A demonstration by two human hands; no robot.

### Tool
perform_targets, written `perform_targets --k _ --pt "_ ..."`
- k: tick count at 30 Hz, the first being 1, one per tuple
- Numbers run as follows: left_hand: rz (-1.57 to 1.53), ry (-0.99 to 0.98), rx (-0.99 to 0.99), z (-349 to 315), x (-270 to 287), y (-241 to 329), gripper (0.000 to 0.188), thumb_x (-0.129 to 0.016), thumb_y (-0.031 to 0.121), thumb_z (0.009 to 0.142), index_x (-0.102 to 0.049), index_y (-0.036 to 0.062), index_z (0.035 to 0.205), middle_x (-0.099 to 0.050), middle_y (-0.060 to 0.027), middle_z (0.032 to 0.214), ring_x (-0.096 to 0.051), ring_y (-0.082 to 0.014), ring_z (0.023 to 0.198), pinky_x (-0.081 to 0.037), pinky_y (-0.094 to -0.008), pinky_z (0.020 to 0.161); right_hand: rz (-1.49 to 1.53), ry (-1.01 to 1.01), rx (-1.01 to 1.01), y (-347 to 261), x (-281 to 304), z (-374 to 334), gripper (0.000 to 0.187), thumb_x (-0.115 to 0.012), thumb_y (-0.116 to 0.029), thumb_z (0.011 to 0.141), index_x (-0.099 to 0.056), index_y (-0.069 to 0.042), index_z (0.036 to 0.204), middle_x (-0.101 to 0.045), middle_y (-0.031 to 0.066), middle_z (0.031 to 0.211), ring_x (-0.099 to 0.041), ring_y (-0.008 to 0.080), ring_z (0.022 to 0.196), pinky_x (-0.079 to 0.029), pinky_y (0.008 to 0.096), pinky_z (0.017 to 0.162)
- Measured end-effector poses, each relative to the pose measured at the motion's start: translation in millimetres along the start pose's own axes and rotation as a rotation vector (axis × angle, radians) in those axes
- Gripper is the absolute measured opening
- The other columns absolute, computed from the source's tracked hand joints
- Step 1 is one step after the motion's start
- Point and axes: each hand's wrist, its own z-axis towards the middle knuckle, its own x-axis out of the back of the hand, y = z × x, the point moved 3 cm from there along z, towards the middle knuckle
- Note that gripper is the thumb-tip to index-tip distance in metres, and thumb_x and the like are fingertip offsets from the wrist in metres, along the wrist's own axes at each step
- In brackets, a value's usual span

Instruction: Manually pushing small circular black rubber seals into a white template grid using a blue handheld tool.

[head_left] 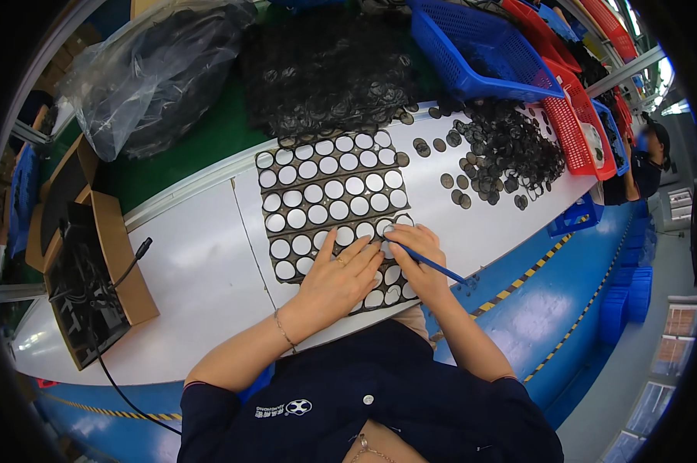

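Note:
Dark strips (308, 229) with rows of round white discs (333, 188) lie side by side on the white table. My left hand (337, 279) rests palm down on the nearer strips, its fingers stretched out and slightly spread, holding nothing. Close beside it, my right hand (421, 258) grips a slim blue pen-like tool (439, 268) whose rear end points right, toward the table edge. The right fingertips are at the discs near the strips' right end; the tool's working tip is hidden by the fingers. Both hands cover part of the nearer rows.
Loose dark round pieces (510, 150) are heaped on the right of the table (186, 255). Behind are a black pile (325, 69), a clear bag of black material (155, 77) and a blue basket (480, 62). Red baskets (584, 123) stand right; an open cardboard box (125, 262) left. Another person (642, 170) is far right.

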Motion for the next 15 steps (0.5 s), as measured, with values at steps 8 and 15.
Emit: perform_targets --k 8,15 --pt "-0.016 -0.021 0.004 -1 0 -1 0.042 -0.071 0.027 0.092 -0.065 0.0069 0.128 -0.063 -0.0072 0.135 -0.053 -0.0214 0.135 -0.031 -0.0578 0.117 -0.253 0.022 0.257 -9 -5 -1 0.022 -0.069 -0.01 0.093 -0.072 -0.007 0.115 -0.074 0.0082 0.114 -0.065 0.026 0.12 -0.036 0.0467 0.111" --pt "-0.018 -0.025 0.0 -1 -2 -1 0.039 -0.068 0.028 0.094 -0.066 0.0074 0.128 -0.063 -0.0075 0.136 -0.053 -0.0222 0.135 -0.031 -0.0574 0.117 -0.438 0.309 0.313 13 22 39 0.022 -0.066 -0.005 0.095 -0.07 -0.003 0.116 -0.072 0.0149 0.115 -0.066 0.0301 0.115 -0.041 0.0463 0.106"
